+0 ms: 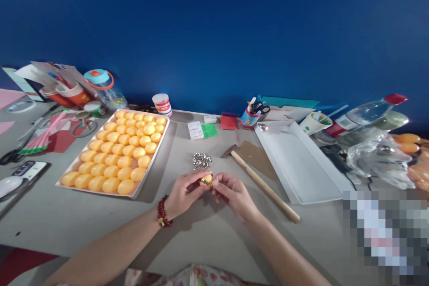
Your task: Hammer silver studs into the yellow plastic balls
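Note:
My left hand (pixel 185 193), with a dark red bead bracelet at the wrist, grips an orange ball (pixel 206 180) between thumb and fingers. A row of small shiny pieces runs across the ball. Close against its right side, my right hand (pixel 232 193) is closed in a pinch; whatever lies between its fingertips is too small to make out. Just beyond the hands lies a pile of small shiny silver pieces (pixel 201 161). On the left, a shallow white box (pixel 136 190) holds rows of similar orange balls (pixel 124 161).
Right of my hands lies a wooden-handled hammer (pixel 264 187), its head by a brown sheet (pixel 256 159). Farther right is a white tray (pixel 304 165). Small white boxes (pixel 195 130), a pen holder (pixel 249 118) and a white tub (pixel 162 104) stand near the blue wall (pixel 214 31).

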`<state>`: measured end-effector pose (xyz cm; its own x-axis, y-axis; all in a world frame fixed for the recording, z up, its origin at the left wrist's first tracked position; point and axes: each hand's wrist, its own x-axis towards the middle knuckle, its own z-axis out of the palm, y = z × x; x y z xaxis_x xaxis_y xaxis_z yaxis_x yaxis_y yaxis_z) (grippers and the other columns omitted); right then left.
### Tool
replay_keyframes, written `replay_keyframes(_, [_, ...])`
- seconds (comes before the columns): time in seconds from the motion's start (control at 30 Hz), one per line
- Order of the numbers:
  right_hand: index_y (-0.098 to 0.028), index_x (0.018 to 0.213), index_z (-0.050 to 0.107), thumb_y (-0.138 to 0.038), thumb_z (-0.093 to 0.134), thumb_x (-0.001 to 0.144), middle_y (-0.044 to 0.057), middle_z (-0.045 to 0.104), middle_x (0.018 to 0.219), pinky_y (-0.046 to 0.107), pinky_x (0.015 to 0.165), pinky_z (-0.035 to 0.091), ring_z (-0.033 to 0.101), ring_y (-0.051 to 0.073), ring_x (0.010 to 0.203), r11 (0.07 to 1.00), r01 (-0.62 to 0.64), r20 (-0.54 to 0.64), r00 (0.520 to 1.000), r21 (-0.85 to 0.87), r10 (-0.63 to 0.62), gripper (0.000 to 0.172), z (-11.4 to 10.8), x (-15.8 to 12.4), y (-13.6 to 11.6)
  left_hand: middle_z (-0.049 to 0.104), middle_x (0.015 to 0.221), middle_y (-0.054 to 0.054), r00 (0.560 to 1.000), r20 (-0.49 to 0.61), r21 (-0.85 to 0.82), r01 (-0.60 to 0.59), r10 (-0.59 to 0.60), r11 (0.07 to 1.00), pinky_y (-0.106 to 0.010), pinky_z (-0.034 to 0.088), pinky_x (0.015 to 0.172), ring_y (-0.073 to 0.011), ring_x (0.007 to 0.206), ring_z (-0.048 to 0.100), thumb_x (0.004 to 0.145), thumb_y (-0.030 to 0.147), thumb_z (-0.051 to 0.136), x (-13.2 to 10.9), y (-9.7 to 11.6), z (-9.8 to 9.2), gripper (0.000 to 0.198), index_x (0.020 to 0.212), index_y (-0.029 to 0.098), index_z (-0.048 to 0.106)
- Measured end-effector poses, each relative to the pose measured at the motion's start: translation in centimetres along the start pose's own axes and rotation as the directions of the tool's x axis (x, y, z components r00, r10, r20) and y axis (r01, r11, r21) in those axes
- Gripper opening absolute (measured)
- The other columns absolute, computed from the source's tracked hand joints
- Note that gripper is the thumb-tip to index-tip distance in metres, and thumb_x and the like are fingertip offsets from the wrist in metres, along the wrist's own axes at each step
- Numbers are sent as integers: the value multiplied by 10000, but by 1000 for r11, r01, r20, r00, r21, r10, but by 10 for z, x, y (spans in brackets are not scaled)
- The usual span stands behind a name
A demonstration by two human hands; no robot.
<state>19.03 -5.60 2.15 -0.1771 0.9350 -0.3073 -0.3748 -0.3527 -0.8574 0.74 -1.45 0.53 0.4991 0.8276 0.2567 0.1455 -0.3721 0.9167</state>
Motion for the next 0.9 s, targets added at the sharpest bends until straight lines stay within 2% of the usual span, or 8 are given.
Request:
replay_keyframes(0.53, [-155,776,596,-454,749,756,-21,607,622,204,538,415,533,76,524,999,-27,8,1000,-17,28,337,-3,1,3,687,1212,-99,997,19,-35,79,-79,996,-351,518,955,-238,1111,639,870,303,615,1,0,0,337,1185,193,658])
replay_keyframes(0.9, [-161,800,585,-489,728,762,-18,617,629,218,520,478,546,84,504,998,-10,11,1000,-69,11,360,-6,2,6,698,1196,-93,995,35,-28,93,-92,995,-338,508,958,-233,1092,649,870,324,614,2,1,0,357,1198,189,655])
